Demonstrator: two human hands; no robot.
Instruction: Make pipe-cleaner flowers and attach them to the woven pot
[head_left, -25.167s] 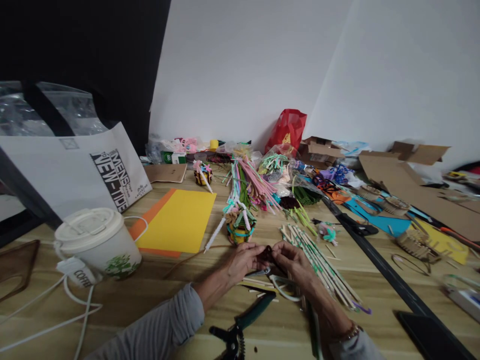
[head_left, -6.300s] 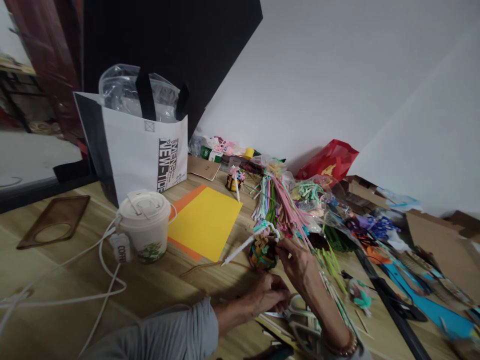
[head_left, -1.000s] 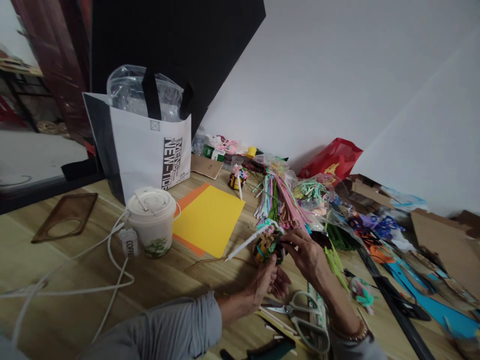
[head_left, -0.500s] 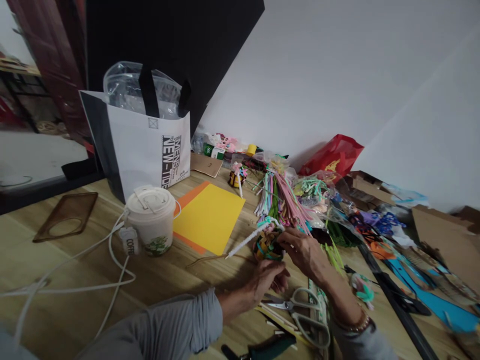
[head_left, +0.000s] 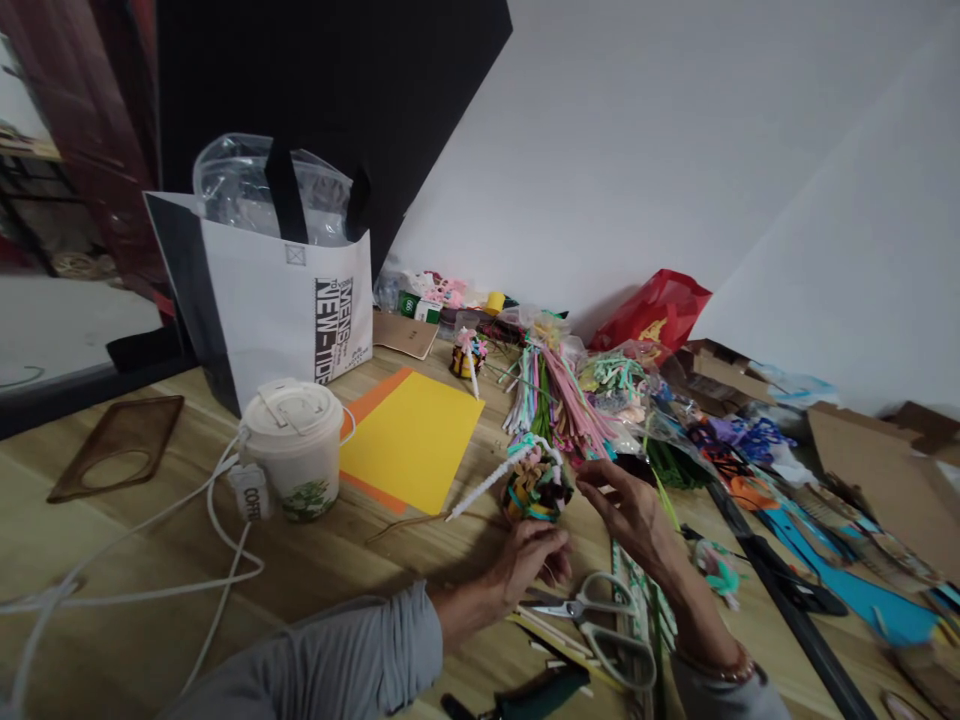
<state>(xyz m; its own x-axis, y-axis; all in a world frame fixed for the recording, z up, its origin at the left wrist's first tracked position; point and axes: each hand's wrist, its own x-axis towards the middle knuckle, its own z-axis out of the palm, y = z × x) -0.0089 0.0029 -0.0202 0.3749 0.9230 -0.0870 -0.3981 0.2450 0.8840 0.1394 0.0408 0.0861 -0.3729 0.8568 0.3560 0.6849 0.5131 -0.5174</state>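
A small round craft [head_left: 536, 490] wrapped in black, yellow and green fuzzy stems stands on the wooden table, topped with brown and pink curls. A long white pipe cleaner [head_left: 487, 485] juts from it down to the left. My left hand [head_left: 525, 565] is closed at its near side, thumb and fingers against the base; the exact contact is partly hidden. To the right, my right hand [head_left: 634, 515] hovers just off the craft, thumb and fingers slightly apart, with nothing visible in them. Scissors [head_left: 592, 610] with pale handles lie below the hands.
Yellow paper [head_left: 420, 440] over orange sheets, a coffee cup [head_left: 292, 450] with a white cable and a white shopping bag [head_left: 289, 310] are on the left. Bundled pipe cleaners [head_left: 559, 395] and a similar craft [head_left: 469, 355] lie behind. Dark-green-handled pliers [head_left: 540, 695] are near the front.
My right hand has drawn back to the right, off the craft it was touching. My left hand stays at the base. The view has shifted slightly.
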